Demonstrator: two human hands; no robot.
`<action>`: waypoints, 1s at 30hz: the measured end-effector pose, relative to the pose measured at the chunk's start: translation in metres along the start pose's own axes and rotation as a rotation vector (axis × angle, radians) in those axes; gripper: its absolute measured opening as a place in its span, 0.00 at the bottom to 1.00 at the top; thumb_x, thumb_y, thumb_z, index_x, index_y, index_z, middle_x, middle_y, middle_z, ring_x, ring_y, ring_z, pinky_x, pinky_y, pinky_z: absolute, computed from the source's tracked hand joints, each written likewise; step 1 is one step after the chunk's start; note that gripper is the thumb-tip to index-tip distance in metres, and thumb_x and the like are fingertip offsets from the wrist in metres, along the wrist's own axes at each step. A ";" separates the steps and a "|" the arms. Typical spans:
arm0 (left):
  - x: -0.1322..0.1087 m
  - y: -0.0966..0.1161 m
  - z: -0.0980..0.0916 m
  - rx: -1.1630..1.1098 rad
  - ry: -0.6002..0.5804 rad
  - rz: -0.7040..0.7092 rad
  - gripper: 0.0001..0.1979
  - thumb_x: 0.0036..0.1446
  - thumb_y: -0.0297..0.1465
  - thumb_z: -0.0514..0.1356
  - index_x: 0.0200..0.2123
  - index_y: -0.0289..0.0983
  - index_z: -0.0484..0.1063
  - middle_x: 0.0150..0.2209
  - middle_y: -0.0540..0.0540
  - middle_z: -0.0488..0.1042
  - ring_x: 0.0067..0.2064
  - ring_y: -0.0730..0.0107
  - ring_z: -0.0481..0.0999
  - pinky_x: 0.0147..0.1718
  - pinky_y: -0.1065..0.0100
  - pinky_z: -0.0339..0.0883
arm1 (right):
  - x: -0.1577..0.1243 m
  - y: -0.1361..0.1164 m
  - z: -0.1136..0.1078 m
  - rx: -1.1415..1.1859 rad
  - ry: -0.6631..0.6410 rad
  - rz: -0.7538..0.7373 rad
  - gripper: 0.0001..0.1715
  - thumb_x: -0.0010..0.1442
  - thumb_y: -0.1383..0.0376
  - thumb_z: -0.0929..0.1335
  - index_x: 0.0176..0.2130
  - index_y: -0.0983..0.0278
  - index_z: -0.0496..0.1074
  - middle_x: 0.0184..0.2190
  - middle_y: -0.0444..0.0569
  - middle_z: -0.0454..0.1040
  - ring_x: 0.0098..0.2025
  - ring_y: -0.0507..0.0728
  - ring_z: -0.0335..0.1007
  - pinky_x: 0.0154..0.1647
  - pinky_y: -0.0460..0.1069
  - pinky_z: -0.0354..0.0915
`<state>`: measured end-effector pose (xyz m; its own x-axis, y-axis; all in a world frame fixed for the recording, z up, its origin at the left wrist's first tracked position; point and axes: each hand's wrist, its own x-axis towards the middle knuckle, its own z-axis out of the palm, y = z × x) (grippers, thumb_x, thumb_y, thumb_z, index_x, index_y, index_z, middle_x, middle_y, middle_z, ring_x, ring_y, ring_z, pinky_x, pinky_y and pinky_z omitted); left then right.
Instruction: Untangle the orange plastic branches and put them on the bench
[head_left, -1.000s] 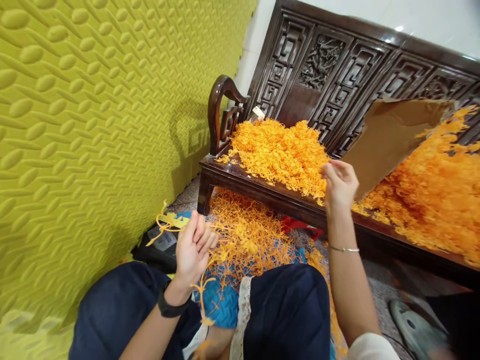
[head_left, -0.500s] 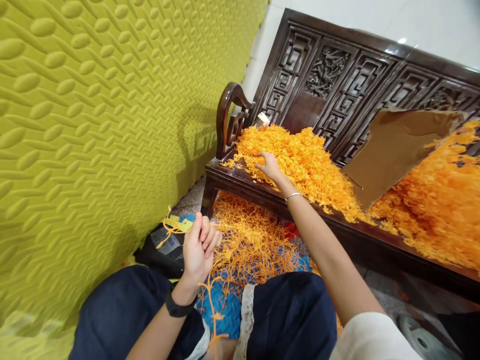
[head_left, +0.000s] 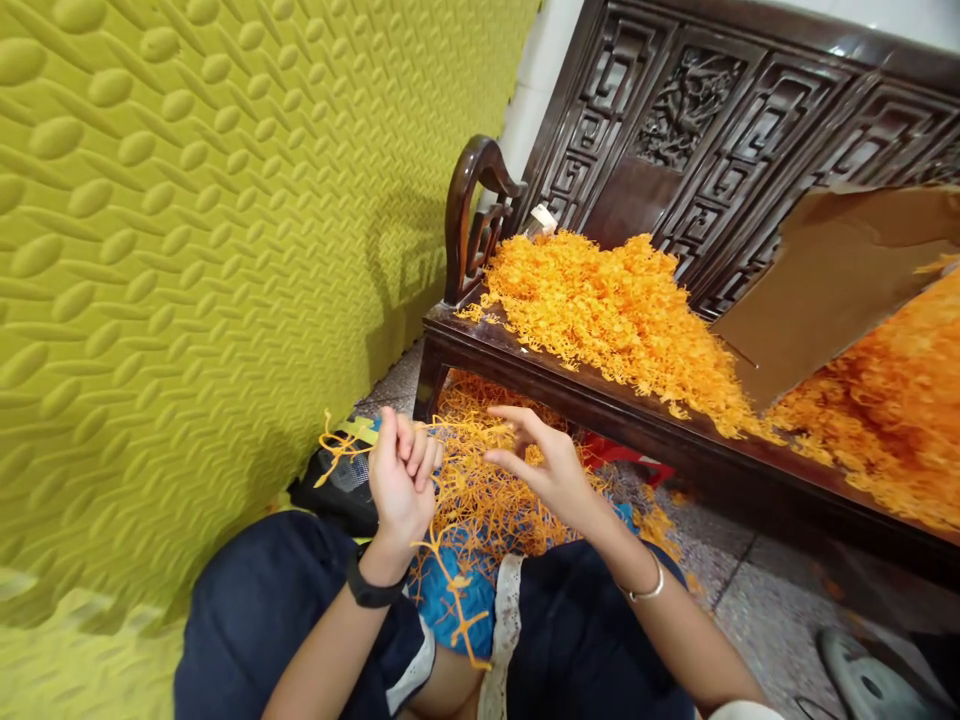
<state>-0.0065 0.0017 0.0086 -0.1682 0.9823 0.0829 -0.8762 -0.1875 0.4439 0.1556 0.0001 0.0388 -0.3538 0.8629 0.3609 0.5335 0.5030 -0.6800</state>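
My left hand [head_left: 401, 478] is closed around a bunch of thin orange plastic strips [head_left: 349, 443], whose ends stick out to the left and hang down over my lap. My right hand [head_left: 541, 466] hovers just right of it above the orange heap on the floor [head_left: 480, 500], fingers apart, thumb and forefinger touching a strand that runs over to the left hand. A large pile of orange plastic pieces [head_left: 615, 310] covers the dark wooden bench [head_left: 570, 385] behind.
A green padded wall [head_left: 187, 250] stands close on the left. A cardboard sheet [head_left: 832, 280] leans in the pile on the bench, with more orange pieces [head_left: 892, 400] to its right. A blue cloth [head_left: 450, 595] lies between my knees. A dark bag [head_left: 337, 490] sits by the wall.
My right hand left the pile on the bench and came down beside my left hand. The left hand kept its bunch of strips and stayed in place.
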 end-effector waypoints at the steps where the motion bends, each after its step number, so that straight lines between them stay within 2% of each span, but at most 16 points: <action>1: -0.001 -0.001 0.000 0.003 -0.006 -0.001 0.25 0.65 0.36 0.46 0.15 0.36 0.54 0.09 0.57 0.50 0.10 0.82 0.46 0.16 0.73 0.47 | -0.001 0.003 0.004 0.065 0.003 0.020 0.21 0.57 0.58 0.68 0.50 0.56 0.67 0.34 0.45 0.71 0.26 0.50 0.65 0.29 0.47 0.64; 4: -0.003 -0.003 0.001 0.021 -0.024 0.023 0.25 0.65 0.35 0.47 0.15 0.36 0.54 0.09 0.57 0.50 0.10 0.82 0.46 0.16 0.73 0.47 | -0.001 0.009 0.009 0.277 0.045 0.051 0.13 0.58 0.60 0.67 0.43 0.59 0.71 0.35 0.46 0.71 0.24 0.48 0.65 0.24 0.45 0.64; 8: -0.006 -0.005 0.001 0.043 -0.035 0.012 0.25 0.65 0.34 0.47 0.14 0.36 0.54 0.09 0.57 0.49 0.10 0.83 0.45 0.15 0.73 0.45 | 0.001 0.013 0.005 0.394 0.290 0.063 0.05 0.55 0.64 0.69 0.34 0.61 0.75 0.28 0.45 0.70 0.24 0.48 0.62 0.21 0.44 0.61; 13: -0.011 -0.013 0.005 0.063 -0.092 -0.116 0.25 0.63 0.35 0.50 0.14 0.36 0.53 0.09 0.58 0.48 0.10 0.84 0.44 0.15 0.74 0.45 | 0.003 0.015 -0.006 0.446 0.560 -0.023 0.02 0.53 0.66 0.70 0.29 0.61 0.76 0.27 0.45 0.69 0.27 0.50 0.60 0.22 0.45 0.55; 18: -0.023 -0.027 0.008 0.102 -0.217 -0.295 0.25 0.59 0.38 0.55 0.13 0.36 0.52 0.09 0.59 0.47 0.10 0.85 0.42 0.14 0.74 0.39 | 0.008 0.018 -0.015 0.583 0.664 0.044 0.01 0.49 0.67 0.71 0.27 0.63 0.74 0.23 0.42 0.65 0.24 0.48 0.55 0.22 0.44 0.51; 21: -0.026 -0.027 0.008 0.123 -0.231 -0.318 0.26 0.59 0.38 0.56 0.13 0.36 0.51 0.09 0.59 0.46 0.10 0.85 0.41 0.14 0.74 0.40 | 0.007 0.033 -0.036 0.655 0.722 0.109 0.03 0.45 0.69 0.72 0.24 0.65 0.72 0.23 0.42 0.65 0.23 0.47 0.55 0.21 0.43 0.51; 26: -0.014 -0.002 0.005 0.089 -0.120 -0.140 0.26 0.62 0.35 0.52 0.12 0.36 0.50 0.08 0.58 0.47 0.10 0.83 0.44 0.15 0.74 0.45 | -0.003 0.068 -0.101 0.638 1.071 -0.005 0.09 0.40 0.70 0.73 0.24 0.66 0.68 0.28 0.42 0.67 0.25 0.45 0.59 0.21 0.41 0.53; 28: -0.009 0.008 0.004 0.083 -0.089 -0.073 0.26 0.63 0.33 0.48 0.12 0.37 0.51 0.08 0.57 0.47 0.10 0.82 0.44 0.16 0.73 0.47 | -0.002 0.076 -0.117 0.572 1.078 0.004 0.10 0.41 0.66 0.74 0.27 0.66 0.70 0.29 0.43 0.68 0.26 0.45 0.61 0.22 0.41 0.57; 30: -0.006 0.013 0.004 0.085 -0.073 -0.043 0.26 0.64 0.32 0.46 0.12 0.37 0.51 0.08 0.57 0.47 0.10 0.82 0.44 0.15 0.73 0.46 | 0.007 0.080 -0.122 0.504 1.012 0.031 0.12 0.41 0.63 0.74 0.28 0.65 0.72 0.28 0.43 0.70 0.25 0.46 0.63 0.25 0.43 0.61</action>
<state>-0.0150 -0.0067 0.0172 -0.0953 0.9874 0.1260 -0.8401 -0.1477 0.5220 0.2896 0.0526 0.0654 0.5611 0.6323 0.5342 0.0794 0.6012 -0.7951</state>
